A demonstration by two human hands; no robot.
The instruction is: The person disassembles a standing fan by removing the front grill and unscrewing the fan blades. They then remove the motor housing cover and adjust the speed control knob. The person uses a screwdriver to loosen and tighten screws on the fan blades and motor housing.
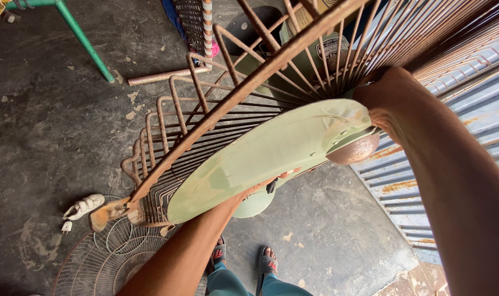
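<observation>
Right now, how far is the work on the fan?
Done: one grille lies on the floor. In hand: the left hand holds the green blade from below; the right hand is at its hub. Left: the blade sits against the rusty rear guard.

Left hand under green fan blade, right hand behind rusty guard

Soft, even daylight fills the scene, with glare on the pale green fan blade and weak shadows on the dark concrete floor. The wide lens bows the edges, and the nearest rusty cage wires look slightly soft.
</observation>
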